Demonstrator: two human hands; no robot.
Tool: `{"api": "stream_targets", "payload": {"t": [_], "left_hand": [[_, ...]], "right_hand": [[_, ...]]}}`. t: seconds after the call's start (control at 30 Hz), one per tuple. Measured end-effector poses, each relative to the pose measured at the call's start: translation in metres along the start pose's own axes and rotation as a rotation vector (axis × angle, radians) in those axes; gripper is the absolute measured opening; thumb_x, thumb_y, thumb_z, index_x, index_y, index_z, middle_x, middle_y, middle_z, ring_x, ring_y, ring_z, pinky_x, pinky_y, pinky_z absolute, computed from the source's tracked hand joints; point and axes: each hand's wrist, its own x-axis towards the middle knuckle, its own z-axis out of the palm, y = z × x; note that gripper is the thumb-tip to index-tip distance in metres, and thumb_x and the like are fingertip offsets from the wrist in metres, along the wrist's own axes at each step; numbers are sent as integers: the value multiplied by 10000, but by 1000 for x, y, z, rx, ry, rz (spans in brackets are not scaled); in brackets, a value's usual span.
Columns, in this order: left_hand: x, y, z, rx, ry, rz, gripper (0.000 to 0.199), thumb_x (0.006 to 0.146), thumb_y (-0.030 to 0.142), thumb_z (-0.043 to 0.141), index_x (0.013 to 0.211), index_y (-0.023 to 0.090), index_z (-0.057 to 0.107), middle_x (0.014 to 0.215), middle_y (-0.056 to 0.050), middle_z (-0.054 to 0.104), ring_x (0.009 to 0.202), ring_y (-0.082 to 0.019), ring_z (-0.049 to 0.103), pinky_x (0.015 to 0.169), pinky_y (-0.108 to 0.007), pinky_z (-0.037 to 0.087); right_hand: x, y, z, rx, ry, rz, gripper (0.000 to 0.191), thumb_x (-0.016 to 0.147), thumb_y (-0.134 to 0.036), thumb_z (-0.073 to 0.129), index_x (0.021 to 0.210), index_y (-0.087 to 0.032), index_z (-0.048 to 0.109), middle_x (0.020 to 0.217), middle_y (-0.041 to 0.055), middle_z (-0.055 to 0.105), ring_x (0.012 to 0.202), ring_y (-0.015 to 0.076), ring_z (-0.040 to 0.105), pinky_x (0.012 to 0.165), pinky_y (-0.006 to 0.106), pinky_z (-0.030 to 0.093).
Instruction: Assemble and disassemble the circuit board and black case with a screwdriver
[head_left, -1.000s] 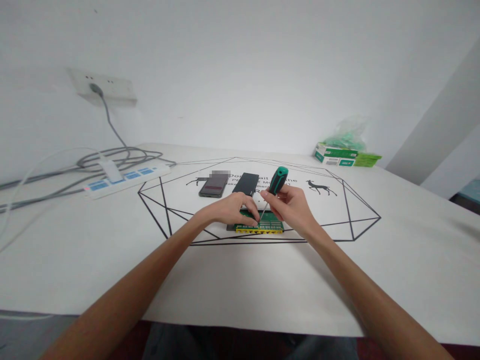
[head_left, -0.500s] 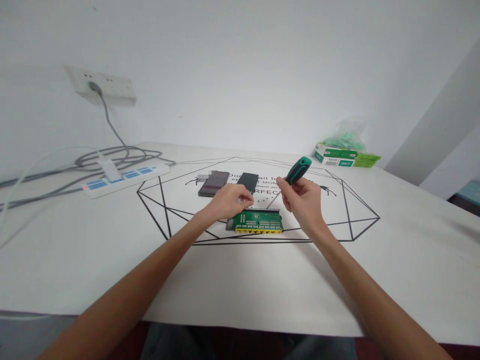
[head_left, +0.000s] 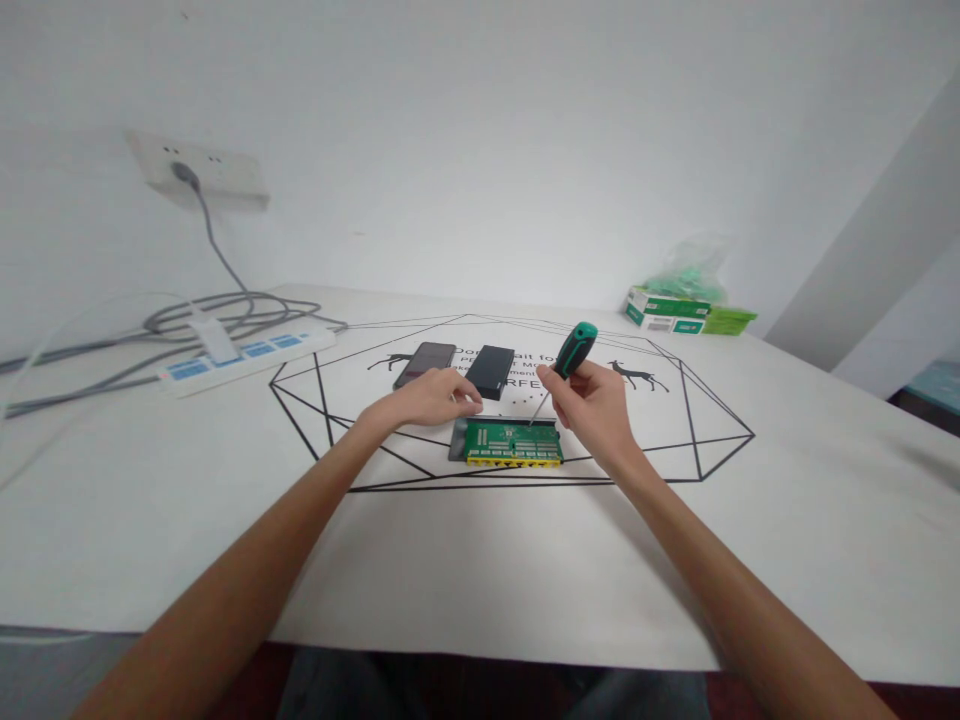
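A green circuit board [head_left: 513, 440] with a yellow strip along its near edge lies on the white table, over a grey plate [head_left: 457, 440]. My right hand [head_left: 596, 402] grips a green and black screwdriver [head_left: 576, 350], its tip down at the board's upper right part. My left hand [head_left: 439, 397] hovers at the board's upper left, fingers curled together; whether something small is between the fingertips is too small to tell. Behind it lie a dark phone [head_left: 427, 361] and a black box [head_left: 490, 372].
A white power strip [head_left: 247, 358] with grey cables [head_left: 247, 305] lies at the left. Green and white boxes [head_left: 667, 308] under a plastic bag [head_left: 694, 268] stand at the back right. The table's front edge runs close to my body.
My left hand has moved left, off the board's upper edge, uncovering more of the black box. My right hand has moved left with the screwdriver, whose tip is now over the board.
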Motion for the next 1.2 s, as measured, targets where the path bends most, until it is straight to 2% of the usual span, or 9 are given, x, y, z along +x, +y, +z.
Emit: {"api": "stream_targets", "payload": {"t": [0.1, 0.2, 0.3, 0.43, 0.57, 0.7, 0.8, 1.2], "left_hand": [[-4, -11, -6, -167, -129, 49, 295, 786, 368, 610, 970, 183, 748, 758, -39, 721, 647, -150, 610, 640, -240, 433], [-6, -16, -2, -354, -182, 4, 354, 746, 357, 655, 1020, 146, 730, 652, -36, 682, 517, -124, 541, 512, -231, 416], [-5, -16, 4, -489, -173, -56, 369, 749, 370, 659, 988, 97, 728, 531, -24, 622, 447, -115, 513, 462, -227, 420], [-3, -12, 8, -538, -143, -66, 357, 734, 376, 686, 929, 81, 737, 454, -4, 583, 417, -119, 538, 482, -232, 458], [-3, 4, 15, -628, -170, -57, 342, 717, 357, 703, 909, 76, 733, 428, 5, 572, 392, -121, 537, 446, -224, 450], [-2, 29, 28, -582, -142, 43, 284, 753, 332, 677, 875, 84, 740, 424, 9, 564, 387, -107, 542, 463, -209, 450], [-2, 41, 34, -537, -119, 43, 256, 776, 320, 654, 866, 96, 742, 430, 12, 566, 377, -107, 545, 457, -203, 448], [-3, 44, 35, -497, -97, 94, 260, 799, 338, 626, 856, 107, 729, 437, 9, 581, 378, -101, 542, 457, -191, 441]], "right_hand": [[0, 0, 1, -6, 4, 1, 325, 791, -471, 636, 753, -149, 619, 462, -44, 458, 405, 91, 397, 411, 237, 301], [1, -1, 1, 3, 11, 3, 321, 785, -471, 645, 817, -153, 620, 486, -40, 488, 409, 95, 420, 415, 236, 323], [1, -1, 2, 9, -2, 12, 332, 791, -490, 640, 797, -161, 595, 478, -42, 487, 405, 97, 433, 418, 235, 333], [-1, 0, 2, -43, -40, -13, 361, 799, -521, 626, 723, -176, 552, 452, -46, 467, 406, 95, 423, 427, 234, 333], [-2, 2, 1, -86, -57, -51, 398, 812, -534, 608, 647, -193, 485, 447, -44, 458, 409, 90, 407, 429, 232, 317], [0, 4, 0, -102, -46, -51, 404, 816, -547, 597, 653, -200, 468, 449, -46, 457, 405, 88, 394, 423, 232, 296], [0, 4, -1, -117, -55, -47, 397, 820, -542, 596, 658, -200, 473, 449, -46, 458, 407, 89, 397, 426, 232, 296], [-2, 3, -1, -169, -140, -52, 382, 830, -529, 580, 670, -191, 503, 443, -41, 466, 425, 102, 434, 449, 234, 320]]}}
